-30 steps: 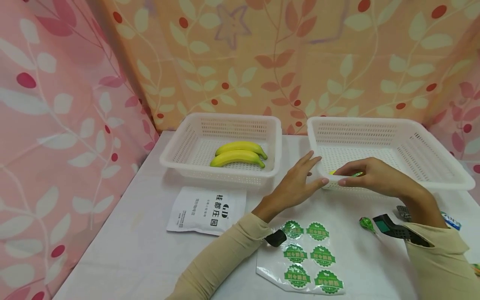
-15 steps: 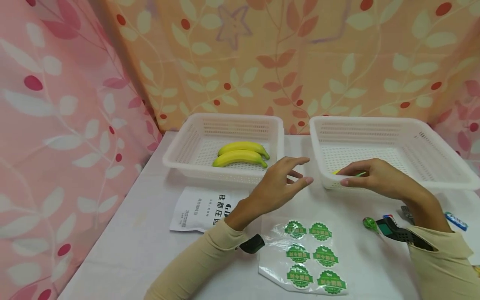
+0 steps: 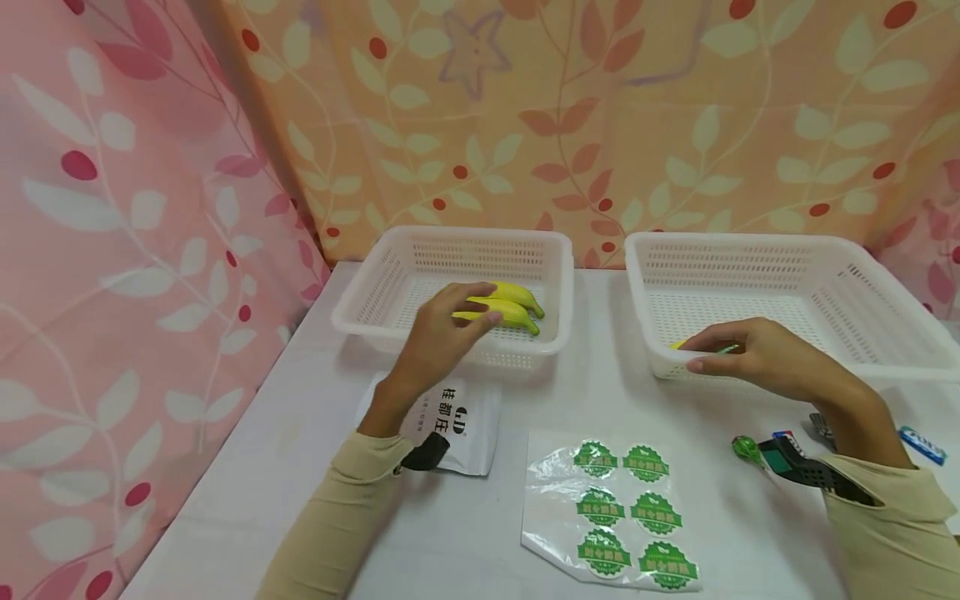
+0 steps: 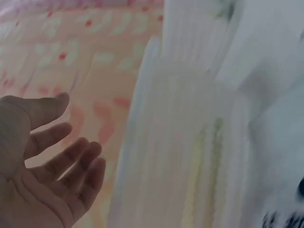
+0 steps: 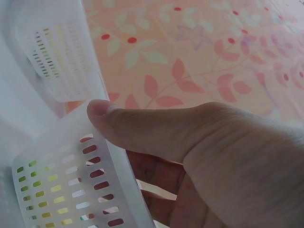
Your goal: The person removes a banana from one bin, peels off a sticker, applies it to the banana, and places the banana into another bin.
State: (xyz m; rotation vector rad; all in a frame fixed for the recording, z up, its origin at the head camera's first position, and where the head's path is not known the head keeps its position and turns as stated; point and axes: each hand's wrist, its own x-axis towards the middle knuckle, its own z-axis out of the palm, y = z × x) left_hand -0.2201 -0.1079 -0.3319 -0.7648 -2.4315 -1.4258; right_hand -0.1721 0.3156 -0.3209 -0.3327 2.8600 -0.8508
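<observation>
My left hand [image 3: 438, 337] hovers over the left white basket [image 3: 450, 343], fingers spread and loosely bent, close to two yellow bananas [image 3: 510, 317]. In the left wrist view that hand [image 4: 52, 161] holds nothing, and the bananas show blurred through the basket wall [image 4: 156, 156]. At the right white basket [image 3: 720, 242], my right hand [image 3: 772, 354] grips the near rim, thumb outside and fingers inside. The right wrist view shows the thumb pressed along the rim [image 5: 102, 90]. Something yellow [image 3: 677, 343] and a bit of green peek out by the fingers, mostly hidden.
A white pouch [image 3: 480, 425] with black lettering lies in front of the left basket. A clear sheet with green round stickers [image 3: 604, 552] lies mid-table. Right of it are a green-wrapped lollipop [image 3: 746, 447], a fork [image 3: 821, 427] and a blue-and-white pack [image 3: 922, 445].
My left hand has come off the right basket's left corner and moved left to above the bananas. My right hand keeps its hold on the rim.
</observation>
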